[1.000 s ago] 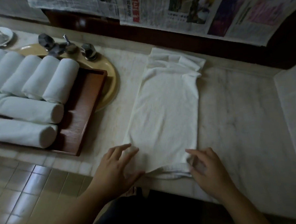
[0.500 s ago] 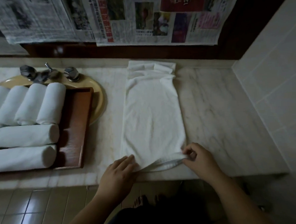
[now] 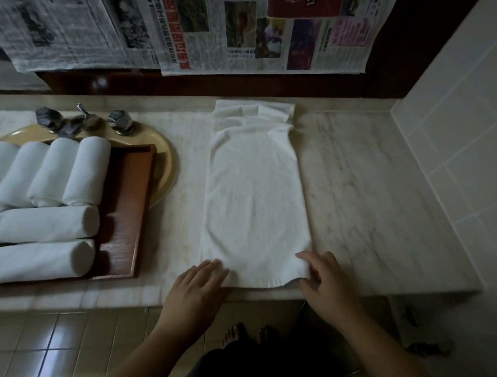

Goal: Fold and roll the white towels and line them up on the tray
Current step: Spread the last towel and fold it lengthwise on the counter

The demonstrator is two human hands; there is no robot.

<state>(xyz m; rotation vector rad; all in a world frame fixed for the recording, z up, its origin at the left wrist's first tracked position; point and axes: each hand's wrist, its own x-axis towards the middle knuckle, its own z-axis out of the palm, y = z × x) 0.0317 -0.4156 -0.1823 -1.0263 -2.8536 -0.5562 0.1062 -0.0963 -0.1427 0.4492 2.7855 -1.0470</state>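
Near hem of folded towel (image 3: pixel 255 199), lifted half second ago, now down flat between hands. Left hand (image 3: pixel 196 289) fingers straight, pressing left corner. Right hand (image 3: pixel 325 279) pinches right corner. Strip squared; rolling likely next. Tray (image 3: pixel 124 212) with rolled towels (image 3: pixel 42 225) well left of left hand.

White towel (image 3: pixel 254 205), veined pale marble counter (image 3: pixel 365 188), reddish-brown tray (image 3: pixel 127 212).

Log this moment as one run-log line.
stage: rolling about to start | left hand: flat on folded towel near corner | right hand: pinching other near corner | tray: rolled towels lined up
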